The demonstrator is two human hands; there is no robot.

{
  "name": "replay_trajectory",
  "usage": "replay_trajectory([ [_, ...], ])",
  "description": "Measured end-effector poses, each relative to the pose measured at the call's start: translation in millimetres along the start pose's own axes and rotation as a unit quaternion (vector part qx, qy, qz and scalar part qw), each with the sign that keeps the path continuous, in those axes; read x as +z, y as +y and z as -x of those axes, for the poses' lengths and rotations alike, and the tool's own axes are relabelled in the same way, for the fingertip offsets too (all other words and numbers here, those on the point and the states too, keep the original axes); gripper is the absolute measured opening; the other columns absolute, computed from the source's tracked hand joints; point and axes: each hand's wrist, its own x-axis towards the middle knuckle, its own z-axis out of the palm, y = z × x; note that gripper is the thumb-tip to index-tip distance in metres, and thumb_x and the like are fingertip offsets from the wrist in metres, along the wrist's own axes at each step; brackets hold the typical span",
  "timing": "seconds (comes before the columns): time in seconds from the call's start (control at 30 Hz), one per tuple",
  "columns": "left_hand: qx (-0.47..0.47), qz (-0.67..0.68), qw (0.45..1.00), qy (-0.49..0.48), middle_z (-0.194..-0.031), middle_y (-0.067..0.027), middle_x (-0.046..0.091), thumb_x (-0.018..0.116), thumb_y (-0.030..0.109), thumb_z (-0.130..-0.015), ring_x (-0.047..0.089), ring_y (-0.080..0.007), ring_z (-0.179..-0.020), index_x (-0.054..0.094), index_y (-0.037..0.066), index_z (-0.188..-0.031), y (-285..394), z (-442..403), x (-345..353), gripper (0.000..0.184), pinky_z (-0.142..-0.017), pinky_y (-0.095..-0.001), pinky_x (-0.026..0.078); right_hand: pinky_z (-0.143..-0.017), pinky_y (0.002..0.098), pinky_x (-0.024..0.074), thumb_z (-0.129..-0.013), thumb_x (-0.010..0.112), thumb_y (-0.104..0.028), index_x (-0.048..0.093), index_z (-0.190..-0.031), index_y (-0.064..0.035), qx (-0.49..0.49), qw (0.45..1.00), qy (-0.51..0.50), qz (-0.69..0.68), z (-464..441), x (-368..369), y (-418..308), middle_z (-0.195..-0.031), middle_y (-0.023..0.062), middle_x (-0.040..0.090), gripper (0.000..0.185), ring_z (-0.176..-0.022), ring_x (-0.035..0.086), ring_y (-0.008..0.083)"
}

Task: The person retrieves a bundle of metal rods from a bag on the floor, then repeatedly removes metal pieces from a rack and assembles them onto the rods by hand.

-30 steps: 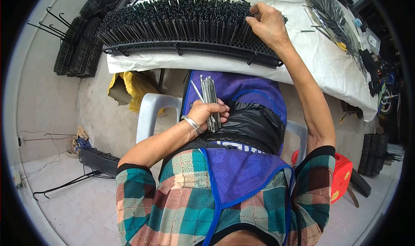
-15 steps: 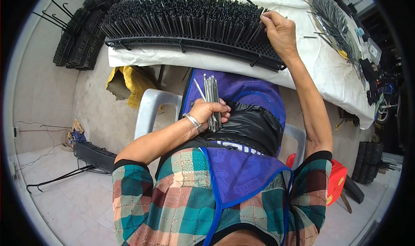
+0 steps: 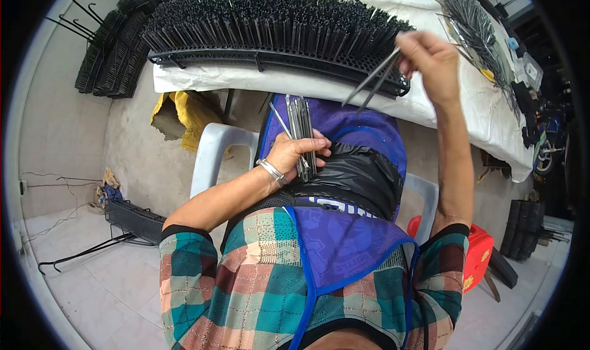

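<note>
My left hand (image 3: 300,151) rests over the lap, closed around a bundle of thin metal rods (image 3: 300,119). One rod leans away from the bundle to the left. My right hand (image 3: 433,58), slightly blurred, is raised by the right end of a black perforated rack (image 3: 258,62). Pinched in its fingers are two thin rods (image 3: 372,81) that slant down to the left, in front of the rack's edge. Dense rows of dark upright rods (image 3: 276,33) fill most of the rack. What the rods are for, I cannot tell.
The rack stands on a white-covered table (image 3: 458,113). A pile of dark rods (image 3: 470,24) lies at the table's right side. Black racks (image 3: 104,61) are stacked at the left wall. A yellow sack (image 3: 190,122) and a grey chair (image 3: 212,156) are below the table.
My right hand has moved right and towards me from the rack's right end, and two rods now hang from its fingers. The left hand keeps its bundle, almost in place.
</note>
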Motion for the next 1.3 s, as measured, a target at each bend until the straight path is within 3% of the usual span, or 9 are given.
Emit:
replay_trajectory([
  [0.17, 0.000, -0.026, 0.999, -0.023, -0.087, -0.0147, 0.063, 0.068, 0.010, -0.076, 0.063, -0.0216, -0.078, 0.058, -0.001, -0.091, 5, 6, 8, 0.021, -0.061, -0.0302, 0.055, -0.040, 0.0186, 0.0397, -0.083, 0.062, -0.014, 0.063, -0.083, 0.0017, 0.105, 0.992, -0.037, -0.053, 40, 27, 44, -0.058, 0.0027, 0.058, 0.016, -0.047, 0.052, 0.0051],
  [0.27, -0.005, -0.104, 0.994, -0.038, -0.083, -0.0134, 0.063, 0.068, 0.010, -0.077, 0.063, -0.0201, -0.072, 0.057, -0.001, -0.093, 2, 7, 9, 0.022, -0.058, -0.0295, 0.053, -0.041, 0.0180, 0.0391, -0.084, 0.062, -0.015, 0.063, -0.083, 0.0009, 0.102, 0.993, -0.039, -0.041, 48, 35, 56, -0.058, 0.0017, 0.057, 0.016, -0.047, 0.052, 0.0045],
  [0.47, 0.019, -0.094, 0.994, -0.047, -0.067, -0.0112, 0.059, 0.067, 0.004, -0.076, 0.059, -0.0187, -0.056, 0.056, 0.000, -0.083, 0, 8, 10, 0.014, -0.050, -0.0289, 0.050, -0.043, 0.0176, 0.0397, -0.084, 0.060, -0.013, 0.063, -0.085, -0.0001, 0.109, 0.989, -0.085, -0.047, 59, 48, 47, -0.060, 0.0009, 0.058, 0.013, -0.049, 0.052, 0.0040],
  [0.57, 0.014, -0.111, 0.993, -0.040, -0.064, -0.0098, 0.058, 0.068, 0.004, -0.075, 0.058, -0.0183, -0.054, 0.055, 0.000, -0.080, 0, 9, 10, 0.015, -0.048, -0.0287, 0.048, -0.045, 0.0174, 0.0404, -0.083, 0.061, -0.011, 0.063, -0.086, -0.0001, 0.103, 0.993, -0.047, -0.037, 60, 53, 42, -0.063, 0.0009, 0.059, 0.011, -0.051, 0.052, 0.0037],
  [0.77, -0.028, -0.065, 0.997, 0.027, -0.063, -0.0078, 0.055, 0.066, 0.006, -0.076, 0.057, -0.0179, -0.053, 0.056, -0.001, -0.076, -2, 2, 3, 0.012, -0.047, -0.0283, 0.047, -0.047, 0.0184, 0.0418, -0.082, 0.062, -0.008, 0.064, -0.086, -0.0003, -0.080, 0.979, 0.182, 0.050, 22, 30, 43, -0.065, 0.0012, 0.061, 0.009, -0.053, 0.052, 0.0037],
  [0.9, -0.042, -0.051, 0.997, 0.041, -0.063, -0.0079, 0.055, 0.066, 0.007, -0.077, 0.056, -0.0178, -0.053, 0.056, -0.001, -0.074, -3, 1, 3, 0.013, -0.047, -0.0284, 0.047, -0.048, 0.0194, 0.0437, -0.079, 0.066, -0.004, 0.064, -0.085, 0.0003, -0.255, 0.929, 0.242, 0.117, -12, 32, 46, -0.064, 0.0040, 0.062, 0.008, -0.053, 0.055, 0.0065],
  [1.03, -0.039, -0.051, 0.997, 0.040, -0.064, -0.0079, 0.055, 0.066, 0.007, -0.077, 0.056, -0.0178, -0.054, 0.056, -0.001, -0.074, -2, 2, 3, 0.013, -0.048, -0.0283, 0.047, -0.050, 0.0233, 0.0464, -0.076, 0.068, -0.004, 0.063, -0.083, -0.0004, -0.352, 0.877, 0.266, 0.191, -34, 42, 50, -0.065, 0.0095, 0.062, 0.010, -0.053, 0.059, 0.0143],
  [1.07, -0.040, -0.053, 0.997, 0.042, -0.064, -0.0079, 0.055, 0.066, 0.007, -0.077, 0.056, -0.0178, -0.054, 0.056, -0.001, -0.074, -2, 3, 4, 0.013, -0.048, -0.0283, 0.047, -0.051, 0.0266, 0.0481, -0.074, 0.070, -0.004, 0.062, -0.080, -0.0003, -0.366, 0.871, 0.263, 0.197, -37, 44, 51, -0.067, 0.0115, 0.062, 0.011, -0.055, 0.060, 0.0204],
  [1.3, -0.035, -0.041, 0.997, 0.052, -0.061, -0.0081, 0.057, 0.067, 0.003, -0.075, 0.057, -0.0171, -0.050, 0.058, -0.002, -0.074, -5, 0, 3, 0.010, -0.044, -0.0277, 0.047, -0.053, 0.0315, 0.0490, -0.071, 0.070, -0.003, 0.061, -0.079, -0.0015, -0.457, 0.821, 0.219, 0.264, -48, 54, 56, -0.069, 0.0120, 0.062, 0.012, -0.060, 0.060, 0.0267],
])
